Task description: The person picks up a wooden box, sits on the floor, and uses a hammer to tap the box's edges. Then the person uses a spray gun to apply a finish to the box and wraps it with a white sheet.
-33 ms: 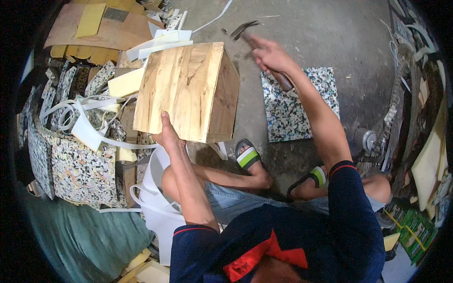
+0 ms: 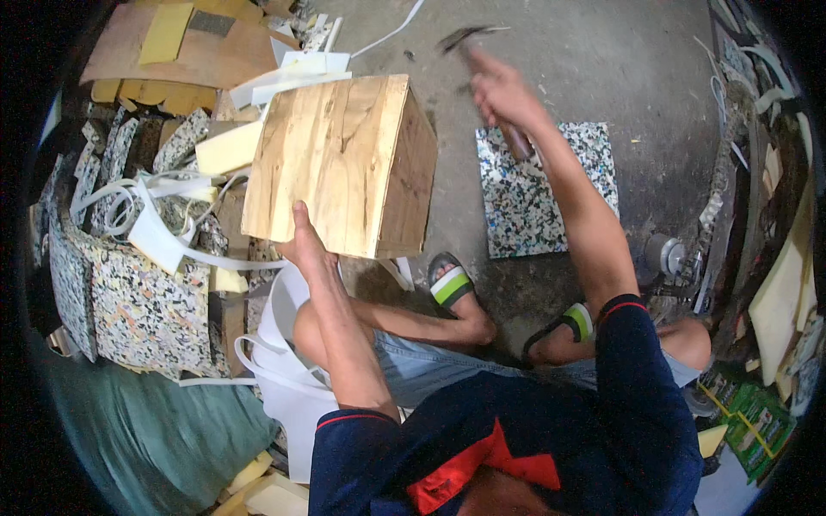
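I see 2 busy hands. The left hand (image 2: 308, 248) grips the wooden box (image 2: 331, 155) by its near edge, thumb up its face. The right arm (image 2: 594, 211) reaches out, right hand (image 2: 509, 96) squeezing a hammer (image 2: 519, 144) beside the box.

A gray floor (image 2: 619, 69) is shown from the top middle down, and small bits are scattered on it. A speckled square mat (image 2: 551, 211) is laid flat, right of the middle. On the left, speckled foam blocks (image 2: 151, 310) are piled up, and white strips (image 2: 159, 241) are tangled over them. A tan board (image 2: 120, 52) is set in the upper left. The lower left is filled by a green cloth (image 2: 146, 439). Pale yellow foam (image 2: 779, 301) is seen at the right edge.
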Available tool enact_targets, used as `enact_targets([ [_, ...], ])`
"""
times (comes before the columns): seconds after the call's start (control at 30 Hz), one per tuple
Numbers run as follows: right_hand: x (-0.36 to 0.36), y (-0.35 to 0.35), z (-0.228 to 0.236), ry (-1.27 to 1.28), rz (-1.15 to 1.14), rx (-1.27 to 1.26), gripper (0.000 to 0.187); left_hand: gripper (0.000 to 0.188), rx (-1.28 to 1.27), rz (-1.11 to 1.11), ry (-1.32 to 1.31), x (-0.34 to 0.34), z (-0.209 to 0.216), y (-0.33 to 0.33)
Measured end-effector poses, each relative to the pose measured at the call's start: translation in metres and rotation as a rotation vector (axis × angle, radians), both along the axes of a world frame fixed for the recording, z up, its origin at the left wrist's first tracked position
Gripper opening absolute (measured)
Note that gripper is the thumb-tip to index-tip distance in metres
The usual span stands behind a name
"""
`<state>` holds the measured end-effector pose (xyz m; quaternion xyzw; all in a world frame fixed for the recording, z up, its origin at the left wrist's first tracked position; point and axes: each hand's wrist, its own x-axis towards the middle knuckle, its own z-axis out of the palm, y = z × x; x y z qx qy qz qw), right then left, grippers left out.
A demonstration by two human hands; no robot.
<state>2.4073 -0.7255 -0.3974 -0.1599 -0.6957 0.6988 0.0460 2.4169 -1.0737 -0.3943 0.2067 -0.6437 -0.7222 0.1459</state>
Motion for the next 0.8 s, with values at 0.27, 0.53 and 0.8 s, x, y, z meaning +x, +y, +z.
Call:
enact_targets([
  [0.27, -0.007, 0.0, -0.013, -0.068, 0.11, 0.0, 0.062, 0.067, 0.085, 0.016, -0.018, -0.012, -0.02, -0.014],
  [0.53, 0.022, -0.007, -0.027, 0.025, 0.106, 0.231, 0.059, 0.09, -0.159, 0.187, 0.095, -0.023, -0.011, 0.008],
  [0.8, 0.129, -0.064, -0.001, 0.141, -0.212, 0.499, 0.022, 0.045, -1.018, -0.054, 0.267, -0.07, 0.036, 0.07],
])
